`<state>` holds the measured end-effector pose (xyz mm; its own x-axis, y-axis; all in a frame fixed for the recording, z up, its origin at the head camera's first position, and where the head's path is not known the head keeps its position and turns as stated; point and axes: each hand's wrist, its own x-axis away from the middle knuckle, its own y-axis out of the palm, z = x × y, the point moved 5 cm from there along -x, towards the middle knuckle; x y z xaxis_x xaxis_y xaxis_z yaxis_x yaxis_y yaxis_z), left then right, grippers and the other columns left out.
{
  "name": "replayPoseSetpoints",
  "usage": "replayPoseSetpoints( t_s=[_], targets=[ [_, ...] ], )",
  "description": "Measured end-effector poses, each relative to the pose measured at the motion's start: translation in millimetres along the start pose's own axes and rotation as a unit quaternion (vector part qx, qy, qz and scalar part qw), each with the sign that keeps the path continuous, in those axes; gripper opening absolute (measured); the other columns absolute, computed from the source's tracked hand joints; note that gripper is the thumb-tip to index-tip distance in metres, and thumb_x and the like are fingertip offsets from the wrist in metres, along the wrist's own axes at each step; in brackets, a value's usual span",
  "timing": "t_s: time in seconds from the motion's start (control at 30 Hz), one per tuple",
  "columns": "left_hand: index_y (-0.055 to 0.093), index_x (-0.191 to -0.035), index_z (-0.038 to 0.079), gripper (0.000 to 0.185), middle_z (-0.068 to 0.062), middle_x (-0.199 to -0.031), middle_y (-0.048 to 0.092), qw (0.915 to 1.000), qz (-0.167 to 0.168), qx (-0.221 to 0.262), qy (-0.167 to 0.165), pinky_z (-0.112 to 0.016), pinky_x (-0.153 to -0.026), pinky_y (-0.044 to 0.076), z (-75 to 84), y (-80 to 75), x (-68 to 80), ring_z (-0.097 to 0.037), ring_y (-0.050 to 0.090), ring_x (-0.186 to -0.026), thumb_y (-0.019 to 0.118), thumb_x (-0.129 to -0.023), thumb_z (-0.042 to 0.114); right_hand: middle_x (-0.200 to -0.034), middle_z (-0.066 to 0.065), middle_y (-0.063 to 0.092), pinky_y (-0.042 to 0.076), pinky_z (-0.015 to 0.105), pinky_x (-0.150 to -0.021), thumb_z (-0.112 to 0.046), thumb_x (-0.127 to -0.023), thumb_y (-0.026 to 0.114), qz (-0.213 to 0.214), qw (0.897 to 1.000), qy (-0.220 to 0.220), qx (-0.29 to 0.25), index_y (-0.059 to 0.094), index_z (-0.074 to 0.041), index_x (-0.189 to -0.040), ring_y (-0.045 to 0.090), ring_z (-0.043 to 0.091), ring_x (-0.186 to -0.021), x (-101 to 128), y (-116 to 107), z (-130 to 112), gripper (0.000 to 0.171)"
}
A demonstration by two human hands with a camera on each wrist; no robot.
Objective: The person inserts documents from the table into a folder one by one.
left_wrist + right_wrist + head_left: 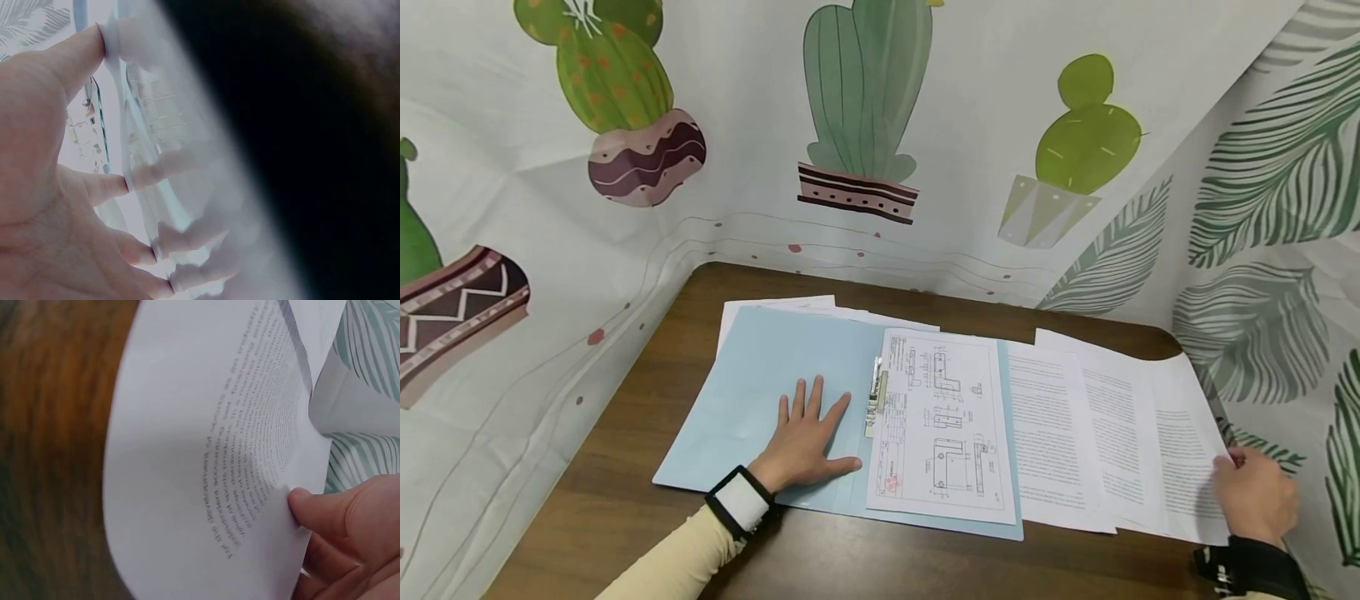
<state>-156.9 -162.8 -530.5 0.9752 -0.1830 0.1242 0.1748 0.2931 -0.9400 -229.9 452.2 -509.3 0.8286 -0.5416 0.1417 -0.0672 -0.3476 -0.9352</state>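
Observation:
A light blue folder [775,358] lies spread open on the table, with a metal clip [876,396] along its middle. A sheet with technical drawings [958,467] rests on its right half. My left hand [805,437], fingers spread, presses on the folder's left half; the left wrist view shows the fingertips [119,184] against the glossy surface. At the far right, my right hand [1257,493] pinches the edge of a printed sheet of paper [1187,442] between thumb and curled fingers. In the right wrist view that sheet [169,456] bends upward near the thumb [303,503].
Several printed sheets [1048,425] overlap to the right of the folder, partly under it. More white paper [778,302] sticks out behind the folder's top edge. The brown wooden table [880,558] meets a cactus-print cloth [955,267] at the back and sides.

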Motion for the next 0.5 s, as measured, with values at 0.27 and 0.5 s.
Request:
replayPoseSetpoints(
  t_s=[0.27,0.5],
  targets=[
    [0.042,-0.158,0.01,0.101,-0.034,-0.165,0.013,1.0,-0.001,0.003,-0.001,-0.077,-0.113,0.01,0.5,-0.5,0.8,-0.059,0.006,-0.15,0.076,-0.081,0.066,-0.115,0.038,0.059,0.039,0.063,-0.082,-0.008,-0.106,0.046,0.097,0.993,-0.055,-0.042,0.057,0.015,-0.125,0.054,0.056,-0.1,8.5,-25.9,-8.9,0.031],
    [0.043,-0.157,0.01,0.1,-0.035,-0.164,0.015,1.0,0.001,0.007,-0.002,-0.077,-0.112,0.011,1.4,-2.5,0.8,-0.059,0.006,-0.15,0.078,-0.08,0.064,-0.124,0.038,0.056,0.035,0.065,-0.087,-0.012,-0.109,0.043,0.135,0.988,-0.048,-0.05,0.055,0.013,-0.129,0.051,0.056,-0.106,17.9,-56.6,-13.6,0.034]
  ],
)
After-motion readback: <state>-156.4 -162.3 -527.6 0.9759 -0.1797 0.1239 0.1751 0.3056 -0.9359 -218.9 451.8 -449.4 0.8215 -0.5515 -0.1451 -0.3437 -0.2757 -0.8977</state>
